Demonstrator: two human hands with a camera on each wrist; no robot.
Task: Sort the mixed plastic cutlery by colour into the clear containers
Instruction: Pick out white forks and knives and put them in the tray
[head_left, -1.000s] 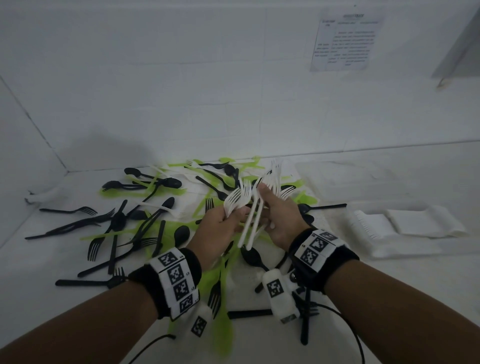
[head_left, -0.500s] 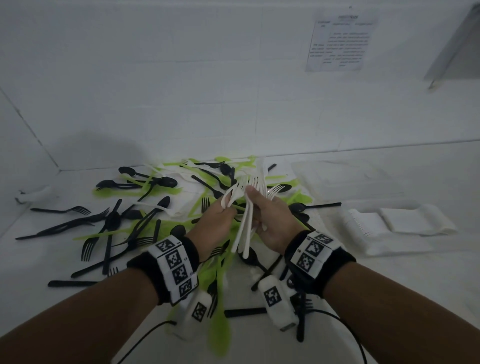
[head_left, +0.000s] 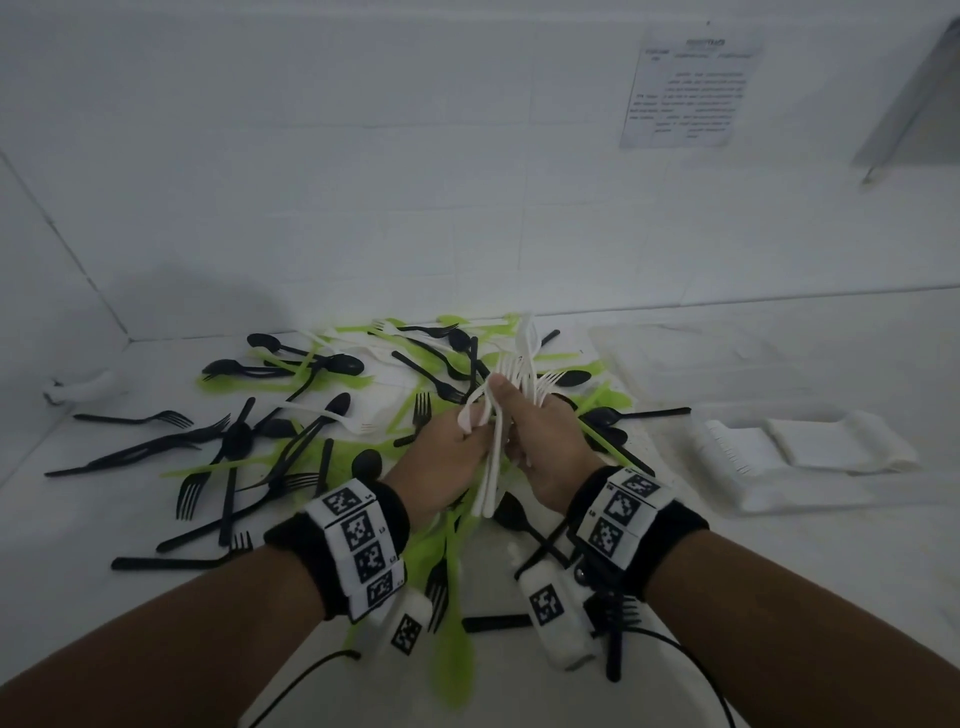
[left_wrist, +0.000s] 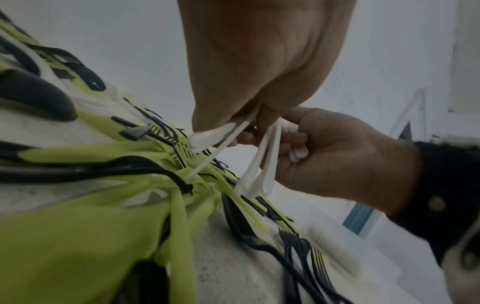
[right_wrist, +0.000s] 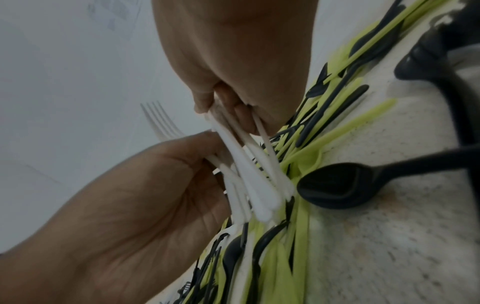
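Item: white cutlery bundle (head_left: 511, 410). Step in hand, as you would judge it: white pieces gathered from the mixed pile and being squared up between both hands before delivery.

Left hand (head_left: 447, 457): fingers curled round several white handles. Right hand (head_left: 545, 447): likewise wrapped round white handles, thumb on top. The two hands meet at the bundle, above the middle of the pile; fork heads point away from you, handle ends hang toward you.

Item: black cutlery (head_left: 239, 441) and green cutlery (head_left: 452, 649): spread on the table (head_left: 779, 597) beneath and left of your hands, unsorted.

Item: clear container (head_left: 769, 457): to your right, well apart, already holding white pieces.

Next move calls for: one firm grip on the whole bundle, then a carry rightward to that container. Loose handles may slip.
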